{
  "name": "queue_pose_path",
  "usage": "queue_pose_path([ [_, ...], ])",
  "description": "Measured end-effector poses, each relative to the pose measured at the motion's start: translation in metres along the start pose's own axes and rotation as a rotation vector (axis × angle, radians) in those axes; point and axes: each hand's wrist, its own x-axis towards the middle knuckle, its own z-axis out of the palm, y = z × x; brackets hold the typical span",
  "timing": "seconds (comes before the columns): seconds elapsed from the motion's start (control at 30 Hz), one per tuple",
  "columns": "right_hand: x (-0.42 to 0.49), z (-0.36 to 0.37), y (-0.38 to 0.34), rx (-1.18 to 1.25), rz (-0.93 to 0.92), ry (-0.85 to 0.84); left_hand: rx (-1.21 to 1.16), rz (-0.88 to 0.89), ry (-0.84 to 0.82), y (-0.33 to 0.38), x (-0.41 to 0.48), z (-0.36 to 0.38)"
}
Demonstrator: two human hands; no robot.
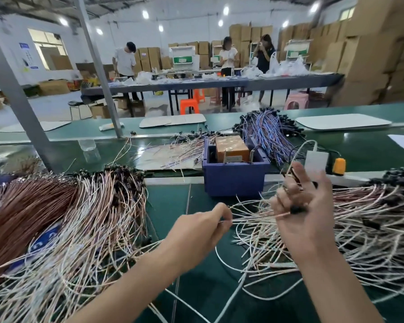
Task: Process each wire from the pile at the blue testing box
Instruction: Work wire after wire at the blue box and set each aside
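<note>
The blue testing box stands mid-table with an orange block inside it. In front of it, my left hand pinches the bare end of a thin pink-white wire. The wire runs right to my right hand, which grips its black connector end; that hand's upper fingers are spread and also hold a second black-tipped wire. A large pile of white and pink wires lies under and right of my right hand. Another big heap of wires covers the table on the left.
Behind the box lie a blue-purple wire bundle and loose wires on a sheet. A white power strip with an orange plug sits to the right. A grey post rises at left. Three people stand at a far table.
</note>
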Motion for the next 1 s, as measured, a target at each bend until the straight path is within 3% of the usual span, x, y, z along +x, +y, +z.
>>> queue_pose_path([
  [0.1,0.0,-0.013,0.001,-0.337,-0.021,-0.056,0.02,0.001,0.088,-0.009,0.008,-0.002],
  [0.23,0.006,-0.008,0.031,-1.035,-0.083,-0.157,0.303,0.253,0.368,-0.007,0.04,-0.011],
  [0.33,0.014,-0.009,0.049,-1.457,-0.257,-0.246,0.53,0.251,0.353,-0.004,0.061,-0.018],
  [0.43,0.021,-0.014,0.058,-1.534,-0.304,-0.231,0.601,0.227,0.378,-0.011,0.067,-0.018],
  [0.53,0.024,-0.031,0.064,-1.451,-0.313,-0.157,0.505,0.146,0.584,-0.016,0.061,-0.007],
  [0.6,0.023,-0.039,0.066,-1.325,-0.248,-0.13,0.247,0.033,0.772,-0.012,0.052,0.005],
  [0.67,0.023,-0.041,0.067,-1.212,-0.223,-0.131,-0.237,-0.157,0.819,-0.003,0.045,0.016],
  [0.73,0.024,-0.04,0.067,-1.182,-0.221,-0.148,-0.825,-0.471,0.751,-0.001,0.051,0.024],
  [0.8,0.025,-0.041,0.067,-1.194,-0.217,-0.177,-1.327,-0.779,0.575,-0.01,0.062,0.024],
  [0.83,0.026,-0.042,0.067,-1.209,-0.216,-0.184,-1.552,-0.845,0.471,-0.014,0.066,0.022],
  [0.9,0.027,-0.045,0.068,-1.247,-0.213,-0.197,-1.842,-0.814,0.328,-0.023,0.068,0.019],
  [1.0,0.028,-0.047,0.069,-1.273,-0.203,-0.227,-2.004,-0.67,0.269,-0.032,0.063,0.013],
])
